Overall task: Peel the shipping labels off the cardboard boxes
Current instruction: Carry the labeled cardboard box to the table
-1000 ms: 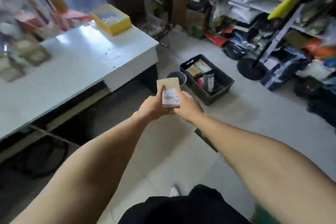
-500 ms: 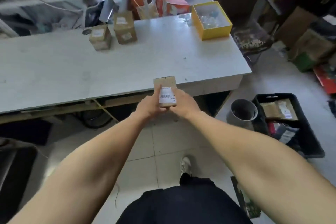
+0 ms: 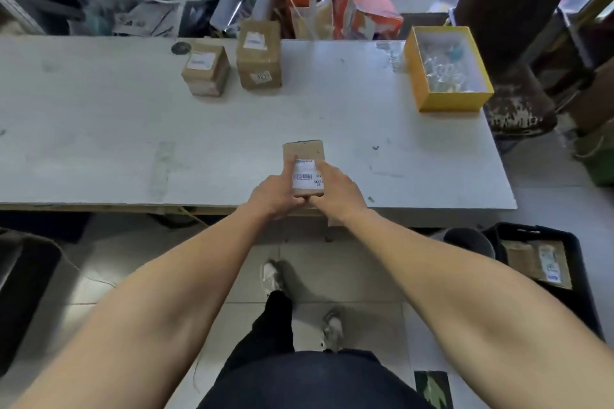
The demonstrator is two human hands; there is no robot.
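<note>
Fingers [image 3: 288, 165] of the left hand [image 3: 270, 197] curled round the left side of a small cardboard box [image 3: 303, 151], thumb laid along the left edge of its shipping label [image 3: 304, 176]. Same grip from the right hand [image 3: 339, 191] on the opposite side, one finger resting over the label's right edge. Held upright between both hands, above the front strip of the counter [image 3: 133, 143], not set down.

Since a second ago: turned away from the floor and the shelving, now squarely facing the counter, with the box carried from over the floor to over the counter. Grip unchanged throughout. Label flat and whole in all three views, no corner lifted. By that reading, peeling not yet begun on this box; probably only brought to the working spot.

Further out, at the back of the counter: two more cardboard boxes, a shorter one [image 3: 206, 71] and a taller one [image 3: 259, 60], just beside each other, each with a white label on top.

At the counter's right end: an open yellow box [image 3: 428, 100] holding what look like clear plastic-wrapped bits, too blurred to name. On the floor to the right: a black crate [image 3: 584, 276] with flat brown packets inside, one bearing a label, and a dark round bin [image 3: 468, 242] beside it, contents hidden.
</note>
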